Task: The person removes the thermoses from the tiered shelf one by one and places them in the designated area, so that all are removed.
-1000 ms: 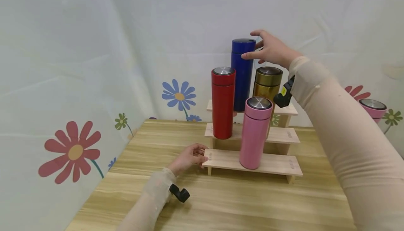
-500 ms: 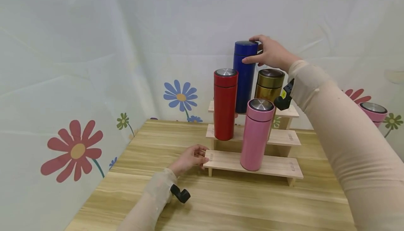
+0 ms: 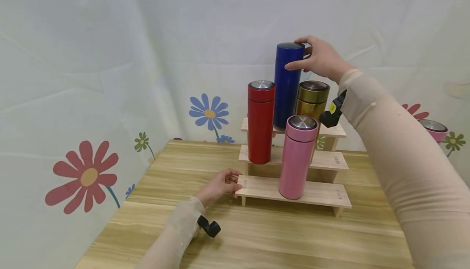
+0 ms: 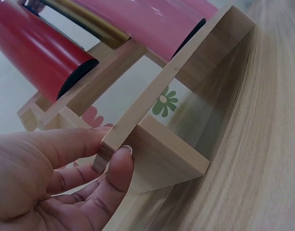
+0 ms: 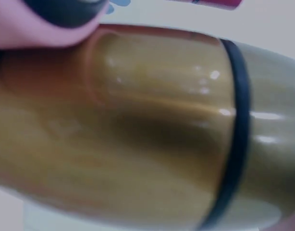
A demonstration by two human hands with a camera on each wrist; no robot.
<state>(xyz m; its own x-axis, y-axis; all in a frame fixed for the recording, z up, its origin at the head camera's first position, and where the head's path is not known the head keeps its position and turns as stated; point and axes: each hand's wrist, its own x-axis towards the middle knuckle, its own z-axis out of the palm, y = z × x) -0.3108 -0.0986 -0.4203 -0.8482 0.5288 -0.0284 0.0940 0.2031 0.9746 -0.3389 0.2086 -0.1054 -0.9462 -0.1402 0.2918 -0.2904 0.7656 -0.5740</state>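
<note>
In the head view my right hand (image 3: pixel 321 58) holds the upper part of a blue thermos bottle (image 3: pixel 287 85), thumb across its front and fingers at the lid's far side. The bottle stands at the top step of a three-step wooden stand (image 3: pixel 253 185); red and gold bottles partly hide its base, so I cannot tell whether it touches the step. My left hand (image 4: pixel 56 178) pinches the left end of the lowest board (image 4: pixel 152 96) between thumb and fingers. A gold bottle (image 5: pixel 152 130) fills the right wrist view, where the right hand's grip is hidden.
On the middle step stand a red bottle (image 3: pixel 261 126) and the gold one. A pink bottle (image 3: pixel 299 163) is on the lowest step. Another pink bottle (image 3: pixel 434 128) shows at the right behind my forearm. A flowered cloth (image 3: pixel 110 77) hangs behind the wooden table (image 3: pixel 257 240).
My right hand has closed round the top of the blue bottle, which has shifted slightly right and up relative to the red one. The left hand keeps its place on the board.
</note>
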